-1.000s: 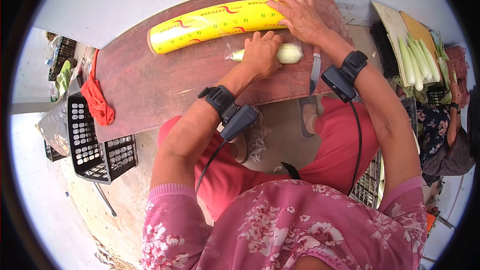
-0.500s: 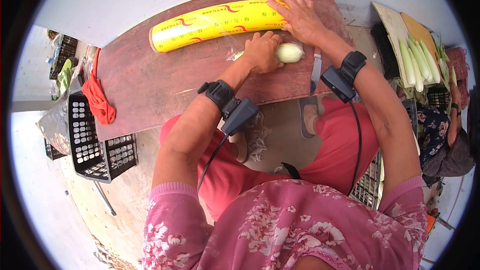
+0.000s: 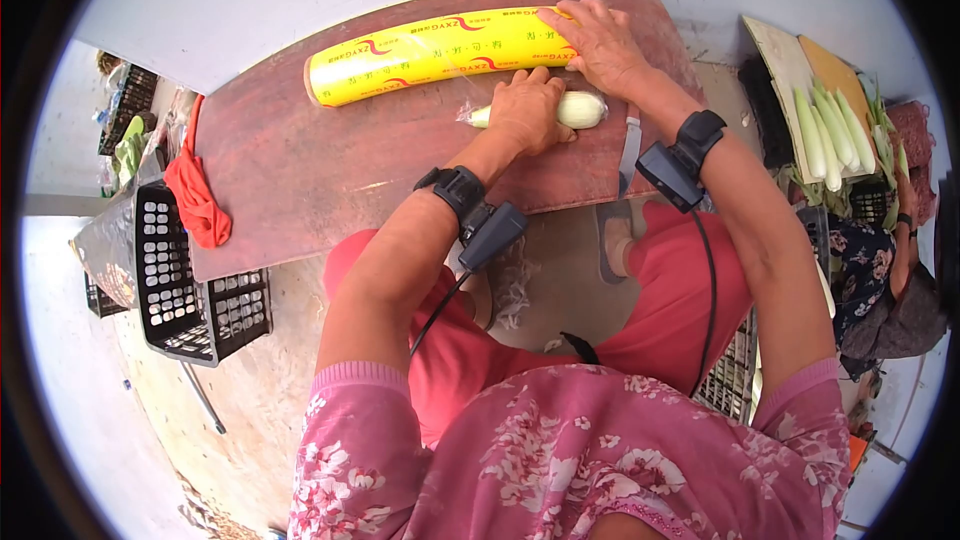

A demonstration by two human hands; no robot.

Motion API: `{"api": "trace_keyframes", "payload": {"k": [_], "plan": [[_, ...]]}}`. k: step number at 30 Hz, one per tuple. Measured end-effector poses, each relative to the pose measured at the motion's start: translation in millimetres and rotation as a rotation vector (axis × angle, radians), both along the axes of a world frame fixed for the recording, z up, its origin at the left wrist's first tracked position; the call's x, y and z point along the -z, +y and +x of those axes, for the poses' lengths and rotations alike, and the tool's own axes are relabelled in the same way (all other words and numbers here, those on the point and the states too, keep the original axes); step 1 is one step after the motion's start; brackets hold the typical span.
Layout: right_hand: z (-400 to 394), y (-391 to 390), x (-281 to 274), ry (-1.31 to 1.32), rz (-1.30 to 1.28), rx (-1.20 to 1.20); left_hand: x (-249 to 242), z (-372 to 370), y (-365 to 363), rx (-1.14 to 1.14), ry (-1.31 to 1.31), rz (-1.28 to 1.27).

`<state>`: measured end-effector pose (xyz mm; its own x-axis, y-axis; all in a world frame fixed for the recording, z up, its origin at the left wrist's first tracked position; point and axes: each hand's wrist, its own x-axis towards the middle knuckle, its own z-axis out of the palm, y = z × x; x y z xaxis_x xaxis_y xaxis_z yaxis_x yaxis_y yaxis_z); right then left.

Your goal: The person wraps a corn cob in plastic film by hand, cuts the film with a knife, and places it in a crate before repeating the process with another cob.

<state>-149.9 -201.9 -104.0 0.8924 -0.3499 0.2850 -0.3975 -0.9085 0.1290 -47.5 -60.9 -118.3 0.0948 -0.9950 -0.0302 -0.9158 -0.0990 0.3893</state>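
Table (image 3: pixel 300 180), reddish and worn. Yellow roll (image 3: pixel 400 58), with red and green print, lies along the far side, its left end tilted slightly toward the near side. Right hand (image 3: pixel 600 45) rests over the roll's right end, fingers spread, palm down. Left hand (image 3: pixel 527 112) lies on a pale vegetable (image 3: pixel 582 110), just near of the roll; fingers slightly apart and bent over it, tips toward the roll. Clear film (image 3: pixel 465 114) shows crumpled at the vegetable's left end (shiny, thin stuff). The left palm hides the middle, so I cannot tell whether those fingers pinch any film.

Knife (image 3: pixel 629 155) to the right of the vegetable, blade pointing to the near edge, handle partly under the right forearm. Dark device on each wrist, cable trailing from each.

Left: red cloth (image 3: pixel 198 202) draped at the table's left edge; black crate (image 3: pixel 172 275) beside it, lower down. Right: pale stalks (image 3: pixel 832 135) in a bunch on a board (image 3: pixel 772 65), well apart from the table work. Near them, partly cut off, another person (image 3: pixel 862 265) in dark floral clothing.
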Motion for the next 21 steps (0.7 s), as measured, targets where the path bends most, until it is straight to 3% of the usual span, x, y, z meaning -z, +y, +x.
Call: {"api": "trace_keyframes", "payload": {"k": [16, 21], "plan": [[0.3, -6.0, 3.0, 0.011, 0.027, -0.025, 6.5, 18.7, -13.8, 0.081, 0.200, 0.195], [-6.1, -7.7, -4.7, -0.040, 0.124, -0.110, 5.4, 14.5, -7.8, 0.033, 0.180, 0.130]]}}
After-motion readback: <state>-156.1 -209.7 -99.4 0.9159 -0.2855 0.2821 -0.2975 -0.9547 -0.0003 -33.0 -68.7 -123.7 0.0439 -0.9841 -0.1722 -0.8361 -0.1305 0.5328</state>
